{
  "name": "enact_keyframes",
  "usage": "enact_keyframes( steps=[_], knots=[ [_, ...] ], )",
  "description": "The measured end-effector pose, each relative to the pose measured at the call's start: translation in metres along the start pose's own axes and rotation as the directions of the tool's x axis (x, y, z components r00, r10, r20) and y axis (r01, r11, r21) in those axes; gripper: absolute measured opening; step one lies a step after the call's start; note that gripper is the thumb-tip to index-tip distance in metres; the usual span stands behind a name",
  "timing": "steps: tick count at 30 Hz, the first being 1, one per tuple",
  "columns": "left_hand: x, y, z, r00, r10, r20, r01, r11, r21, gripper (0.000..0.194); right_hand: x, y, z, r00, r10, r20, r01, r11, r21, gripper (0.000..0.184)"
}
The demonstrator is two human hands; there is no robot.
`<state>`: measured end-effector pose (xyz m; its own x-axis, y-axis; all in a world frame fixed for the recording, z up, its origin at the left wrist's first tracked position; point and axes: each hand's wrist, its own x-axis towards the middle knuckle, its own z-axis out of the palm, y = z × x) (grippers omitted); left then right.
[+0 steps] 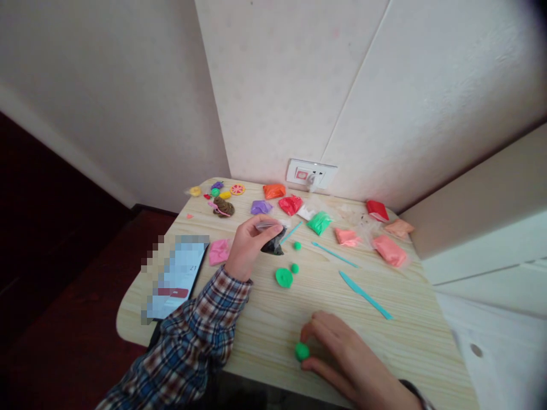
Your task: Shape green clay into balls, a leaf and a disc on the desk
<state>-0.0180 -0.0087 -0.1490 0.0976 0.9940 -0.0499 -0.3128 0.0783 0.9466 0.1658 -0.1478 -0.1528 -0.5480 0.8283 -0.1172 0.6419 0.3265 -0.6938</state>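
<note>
My left hand pinches the top of a small clear bag of black clay, holding it over the middle of the table. At the front, my right hand has its thumb and forefinger round a green clay ball. Between the two hands lies a flattened green clay disc with a dent in its surface. Two smaller green balls, a nearer one and a farther one, sit beyond it. A blue plastic knife and a thin blue tool lie to the right.
Bags of coloured clay lie along the back, among them an orange bag and a green bag. Small clay pieces and a brown clay figure sit back left. A phone lies by my left sleeve. Walls border the wooden table.
</note>
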Motion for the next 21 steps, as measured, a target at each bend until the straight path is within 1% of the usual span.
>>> enact_keyframes(
  steps=[2,3,5,8,11,14,17,19,21],
  knots=[
    [0.002,-0.001,-0.002,1.000,0.011,-0.018,-0.012,1.000,-0.025,0.015,0.011,0.013,-0.021,0.991,0.078,-0.109,-0.074,0.996,0.040,0.008],
    [0.002,-0.001,-0.002,1.000,0.014,-0.023,-0.015,0.999,-0.036,0.015,0.019,0.022,-0.030,0.976,0.119,-0.181,-0.115,0.993,0.030,0.011],
    [0.002,-0.002,-0.002,1.000,0.006,-0.020,-0.007,0.999,-0.052,0.016,0.040,0.039,-0.045,0.932,0.168,-0.321,-0.185,0.982,-0.024,0.018],
    [0.001,-0.001,0.000,1.000,-0.023,-0.002,0.023,0.999,-0.033,0.019,0.074,0.060,-0.052,0.880,0.111,-0.462,-0.181,0.977,-0.109,0.019],
    [-0.001,-0.002,0.002,0.999,-0.046,0.014,0.046,0.999,0.016,0.023,0.096,0.072,-0.046,0.867,0.071,-0.493,-0.168,0.974,-0.154,0.019],
    [-0.003,-0.005,0.001,0.998,-0.054,0.045,0.050,0.996,0.075,0.026,0.100,0.071,-0.043,0.857,0.070,-0.511,-0.155,0.980,-0.126,0.025],
    [-0.003,-0.007,0.000,0.997,-0.007,0.072,-0.005,0.985,0.170,0.023,0.095,0.057,-0.049,0.845,0.111,-0.524,-0.133,0.991,-0.006,0.029],
    [-0.004,-0.007,0.001,0.997,0.018,0.078,-0.037,0.968,0.247,0.019,0.094,0.043,-0.054,0.859,0.110,-0.500,-0.078,0.993,0.085,0.026],
    [-0.004,-0.006,0.003,0.997,0.017,0.070,-0.037,0.955,0.296,0.017,0.095,0.030,-0.056,0.881,0.065,-0.469,0.000,0.991,0.136,0.024]
  ],
)
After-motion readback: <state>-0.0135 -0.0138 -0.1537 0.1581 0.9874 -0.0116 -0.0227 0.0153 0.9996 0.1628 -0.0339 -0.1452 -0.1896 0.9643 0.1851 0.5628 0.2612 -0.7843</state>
